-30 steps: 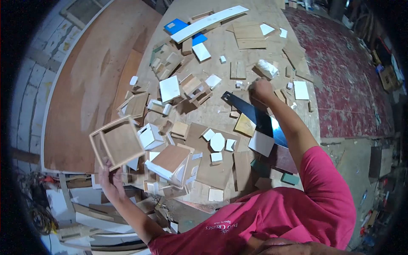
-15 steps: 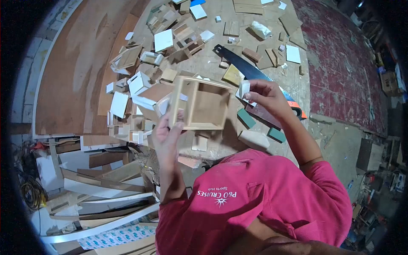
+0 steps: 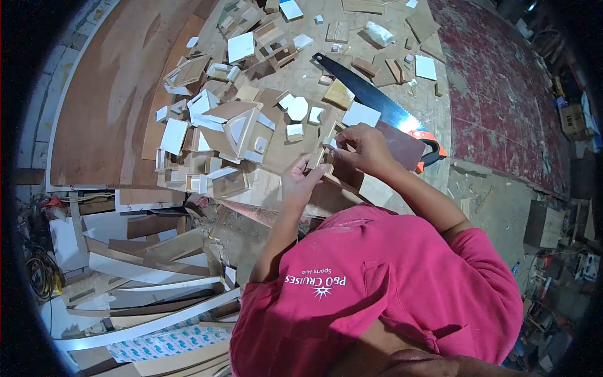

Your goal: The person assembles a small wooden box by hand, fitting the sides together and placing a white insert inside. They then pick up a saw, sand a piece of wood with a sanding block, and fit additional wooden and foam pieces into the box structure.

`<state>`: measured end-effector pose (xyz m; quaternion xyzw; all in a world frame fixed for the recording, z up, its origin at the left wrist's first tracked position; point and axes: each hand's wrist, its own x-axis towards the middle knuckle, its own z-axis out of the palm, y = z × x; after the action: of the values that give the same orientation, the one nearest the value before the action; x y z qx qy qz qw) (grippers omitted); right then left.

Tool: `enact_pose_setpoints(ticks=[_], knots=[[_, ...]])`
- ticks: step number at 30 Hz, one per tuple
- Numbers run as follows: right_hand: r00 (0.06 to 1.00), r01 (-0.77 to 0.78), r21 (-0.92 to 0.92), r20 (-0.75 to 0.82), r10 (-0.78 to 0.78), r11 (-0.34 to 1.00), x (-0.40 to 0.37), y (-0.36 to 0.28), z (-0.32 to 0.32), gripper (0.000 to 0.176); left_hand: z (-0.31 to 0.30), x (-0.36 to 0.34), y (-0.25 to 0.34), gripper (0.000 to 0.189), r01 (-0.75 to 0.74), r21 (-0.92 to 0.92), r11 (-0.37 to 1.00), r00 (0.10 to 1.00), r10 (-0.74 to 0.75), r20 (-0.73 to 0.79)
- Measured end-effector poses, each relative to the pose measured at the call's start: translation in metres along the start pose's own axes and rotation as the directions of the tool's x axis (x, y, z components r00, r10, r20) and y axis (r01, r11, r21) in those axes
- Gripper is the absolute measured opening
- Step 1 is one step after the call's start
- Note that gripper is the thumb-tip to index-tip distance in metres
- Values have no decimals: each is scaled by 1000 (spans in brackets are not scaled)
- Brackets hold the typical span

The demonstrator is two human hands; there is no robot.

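Note:
A small open wooden box is tilted low over the table, close to my body. My left hand is closed on its near left edge, thumb and fingers on the rim. At the box's upper side, my right hand pinches a small white block against the wooden edge. My fingers partly hide both the box and the block. Several small white-faced pieces lie just beyond the left hand. A brownish-red flat sheet lies beside the right hand.
A handsaw with an orange handle lies across the worktable. A yellowish block and a white tile sit near it. Small wooden assemblies crowd the left. Stacked board strips stand below the table's left edge.
The box has moved right and down, turned in my left hand. My right hand has brought the small white block left to the box edge. The white-faced pieces are now uncovered.

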<state>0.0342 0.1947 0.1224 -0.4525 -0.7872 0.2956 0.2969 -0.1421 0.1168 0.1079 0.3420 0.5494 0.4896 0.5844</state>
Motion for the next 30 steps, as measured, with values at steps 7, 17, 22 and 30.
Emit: enact_pose_setpoints(ticks=[7, 17, 22, 30], knots=[[954, -229, 74, 215, 209, 971, -1, 39, 16, 24, -4, 13, -27, 28, 143, 65, 988, 990, -143, -6], [897, -333, 43, 324, 302, 942, 8, 39, 16, 29, -11, 29, -38, 33, 179, 127, 976, 982, -185, 32], [942, -226, 30, 260, 211, 974, 6, 53, 29, 37, -17, 33, -35, 32, 222, 196, 955, 971, -235, 44], [949, -183, 159, 288, 131, 970, 3, 49, 23, 47, -20, 32, -32, 31, 253, 152, 956, 964, -261, 39]])
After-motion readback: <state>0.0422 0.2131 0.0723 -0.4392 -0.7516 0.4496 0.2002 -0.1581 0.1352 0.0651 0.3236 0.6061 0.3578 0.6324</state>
